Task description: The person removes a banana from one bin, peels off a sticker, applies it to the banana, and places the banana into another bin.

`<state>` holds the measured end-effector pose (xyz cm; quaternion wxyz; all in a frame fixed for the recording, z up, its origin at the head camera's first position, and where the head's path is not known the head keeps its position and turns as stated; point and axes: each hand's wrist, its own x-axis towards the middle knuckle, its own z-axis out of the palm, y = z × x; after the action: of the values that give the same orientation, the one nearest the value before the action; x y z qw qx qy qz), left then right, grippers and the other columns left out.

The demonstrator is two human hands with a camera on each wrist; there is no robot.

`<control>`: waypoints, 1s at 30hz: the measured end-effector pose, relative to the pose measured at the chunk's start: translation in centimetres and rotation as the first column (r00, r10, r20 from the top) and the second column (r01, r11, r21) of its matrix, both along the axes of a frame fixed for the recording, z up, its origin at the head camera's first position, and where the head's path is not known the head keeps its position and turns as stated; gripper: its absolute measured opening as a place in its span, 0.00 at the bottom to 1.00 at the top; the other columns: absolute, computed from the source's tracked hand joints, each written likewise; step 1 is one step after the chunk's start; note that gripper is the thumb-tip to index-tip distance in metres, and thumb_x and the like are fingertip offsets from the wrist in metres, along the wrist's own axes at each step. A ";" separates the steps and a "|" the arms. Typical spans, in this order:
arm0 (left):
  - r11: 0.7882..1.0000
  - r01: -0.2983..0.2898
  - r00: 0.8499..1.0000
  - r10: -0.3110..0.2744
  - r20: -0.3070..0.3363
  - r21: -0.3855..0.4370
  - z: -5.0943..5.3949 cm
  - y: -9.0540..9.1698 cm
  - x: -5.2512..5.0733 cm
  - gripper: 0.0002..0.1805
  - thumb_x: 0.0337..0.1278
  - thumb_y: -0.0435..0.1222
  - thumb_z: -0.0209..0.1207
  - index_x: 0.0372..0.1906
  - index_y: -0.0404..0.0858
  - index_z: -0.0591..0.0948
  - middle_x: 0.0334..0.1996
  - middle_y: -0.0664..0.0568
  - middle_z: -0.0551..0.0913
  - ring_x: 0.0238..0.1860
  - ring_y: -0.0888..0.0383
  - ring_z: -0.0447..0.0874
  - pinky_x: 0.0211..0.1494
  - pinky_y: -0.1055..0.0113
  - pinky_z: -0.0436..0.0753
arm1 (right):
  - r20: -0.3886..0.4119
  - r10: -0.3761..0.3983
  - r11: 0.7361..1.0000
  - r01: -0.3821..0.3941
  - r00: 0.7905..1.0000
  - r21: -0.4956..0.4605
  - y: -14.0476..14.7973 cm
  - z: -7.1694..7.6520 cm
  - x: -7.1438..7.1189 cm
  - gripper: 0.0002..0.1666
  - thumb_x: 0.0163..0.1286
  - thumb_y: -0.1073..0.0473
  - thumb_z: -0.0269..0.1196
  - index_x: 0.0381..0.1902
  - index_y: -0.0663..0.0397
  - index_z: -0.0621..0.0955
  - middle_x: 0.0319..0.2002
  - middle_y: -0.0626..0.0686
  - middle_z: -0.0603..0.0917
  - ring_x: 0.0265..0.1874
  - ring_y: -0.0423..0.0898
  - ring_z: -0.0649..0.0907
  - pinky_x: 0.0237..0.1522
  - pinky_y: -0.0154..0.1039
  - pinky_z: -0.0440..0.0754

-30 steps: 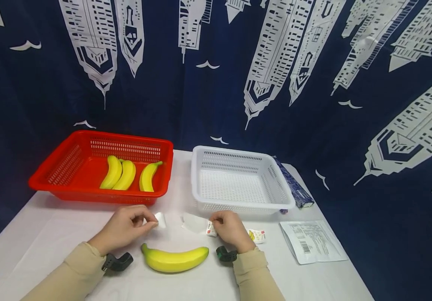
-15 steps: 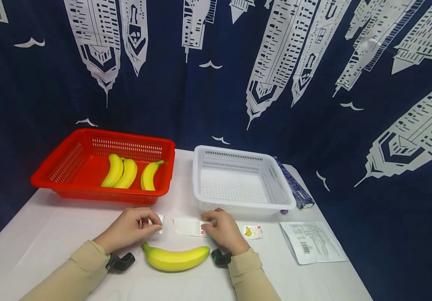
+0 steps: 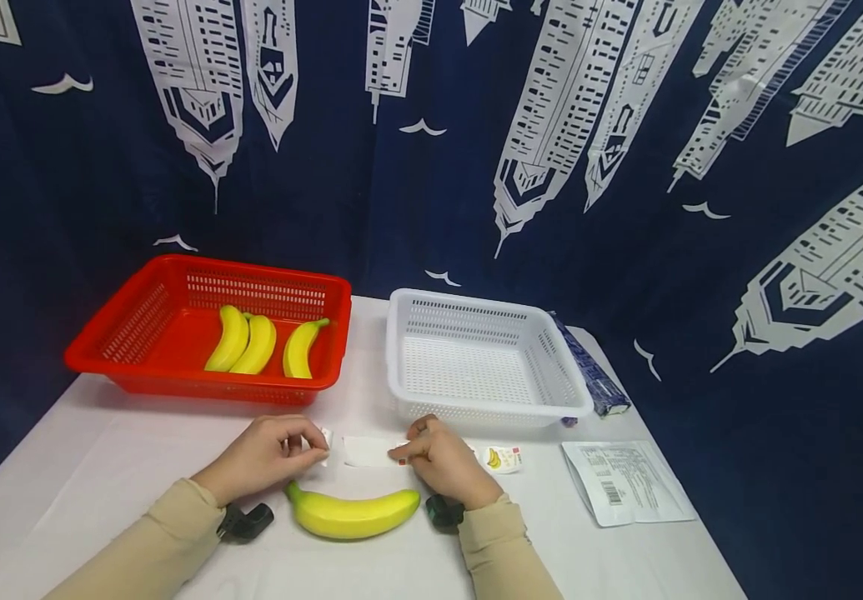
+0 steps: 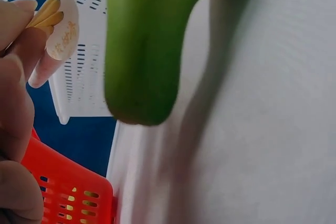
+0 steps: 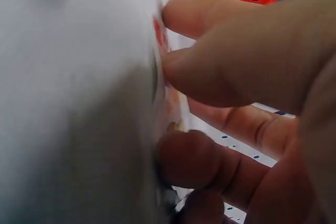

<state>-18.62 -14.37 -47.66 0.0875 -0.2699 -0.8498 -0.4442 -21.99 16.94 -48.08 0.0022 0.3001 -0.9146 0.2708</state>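
My left hand [image 3: 262,454] pinches a small white sticker [image 4: 66,32] with a banana print between thumb and fingers, above the table. My right hand [image 3: 446,462] has its thumb and fingertips on a white paper strip [image 3: 366,452] lying on the table; in the right wrist view the fingers touch the printed strip [image 5: 172,100] at its red mark. Between the wrists, nearer the front edge, a yellow banana [image 3: 356,515] lies across the table, its green stem [image 4: 144,66] close to the left wrist camera. A printed banana label [image 3: 500,459] shows right of my right hand.
The red basket [image 3: 206,382] at the back left holds several bananas. Beside it stands a white basket [image 3: 491,411], with a dark blue packet [image 3: 592,375] behind its right side. A pale printed pouch [image 3: 626,483] lies at the right.
My right hand has moved slightly left, and the paper strip, lifted at first, now lies flatter and further left. My left hand still pinches the sticker.
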 end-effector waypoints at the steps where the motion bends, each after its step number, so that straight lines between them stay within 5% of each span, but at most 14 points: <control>1: 1.000 -0.002 1.000 0.002 0.001 0.004 0.0 0.0 0.0 0.13 0.54 0.35 0.75 0.35 0.58 0.86 0.30 0.69 0.83 0.29 0.67 0.77 0.33 0.71 0.79 | 0.011 0.002 1.000 -0.002 1.000 -0.006 0.0 0.0 0.0 0.18 0.67 0.71 0.65 0.43 0.43 0.93 0.48 0.50 0.79 0.43 0.43 0.77 0.41 0.32 0.78; 14: 0.999 0.007 0.999 -0.009 0.041 0.044 0.1 0.6 0.5 0.10 0.57 0.36 0.74 0.39 0.52 0.84 0.28 0.66 0.82 0.28 0.68 0.76 0.31 0.72 0.78 | 0.029 0.031 0.997 -0.029 0.999 -0.076 0.2 0.0 -0.2 0.14 0.66 0.71 0.68 0.37 0.45 0.93 0.50 0.53 0.81 0.50 0.48 0.80 0.46 0.35 0.81; 22: 0.998 0.027 0.993 -0.033 0.113 0.053 0.3 0.9 0.6 0.16 0.55 0.36 0.75 0.44 0.51 0.81 0.29 0.61 0.82 0.28 0.65 0.77 0.31 0.72 0.78 | -0.011 -0.022 0.984 0.020 1.000 -0.180 -0.3 0.2 -0.1 0.15 0.67 0.72 0.62 0.41 0.51 0.91 0.42 0.48 0.85 0.36 0.41 0.79 0.36 0.31 0.78; 26: 0.996 0.081 0.992 -0.084 0.093 0.033 0.1 1.1 0.6 0.14 0.56 0.39 0.75 0.44 0.55 0.83 0.28 0.61 0.82 0.29 0.66 0.77 0.33 0.70 0.79 | 0.093 0.047 0.945 -0.014 0.995 -0.327 -0.7 0.5 0.2 0.13 0.71 0.68 0.63 0.50 0.56 0.88 0.40 0.51 0.88 0.28 0.37 0.78 0.30 0.29 0.76; 30: 0.981 0.183 0.982 -0.185 0.029 0.060 -0.2 1.5 0.6 0.12 0.59 0.42 0.73 0.47 0.53 0.85 0.37 0.61 0.87 0.31 0.67 0.81 0.34 0.69 0.82 | 0.196 0.221 0.870 -0.102 0.955 -0.483 -1.2 0.8 0.5 0.22 0.71 0.67 0.62 0.63 0.59 0.81 0.37 0.59 0.86 0.26 0.35 0.79 0.29 0.29 0.77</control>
<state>-18.01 -12.89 -47.84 0.0391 -0.3371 -0.8096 -0.4789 -21.48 15.79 -47.29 -0.0615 0.3310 -0.7868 0.5173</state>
